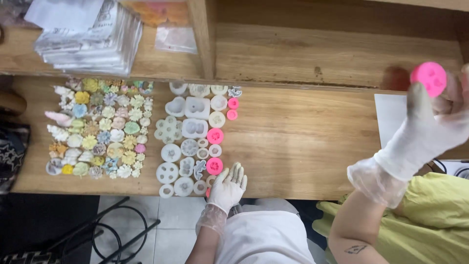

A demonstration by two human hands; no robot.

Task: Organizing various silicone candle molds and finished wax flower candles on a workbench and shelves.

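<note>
Head view of a wooden worktable. A round pink silicone mould is held raised in the gloved right hand, fingers closed around it, well apart from the rest. The gloved left hand is laid flat, fingers spread, holding nothing, at the table's near edge just beside the white and pink moulds. Many coloured cast flowers are already laid out in rows at the left; stacked clear packets lie on the shelf above.

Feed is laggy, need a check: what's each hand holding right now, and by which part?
Right hand pinches a round pink mould by its lower edge. Left hand holds nothing, resting flat on the table beside the moulds.
</note>
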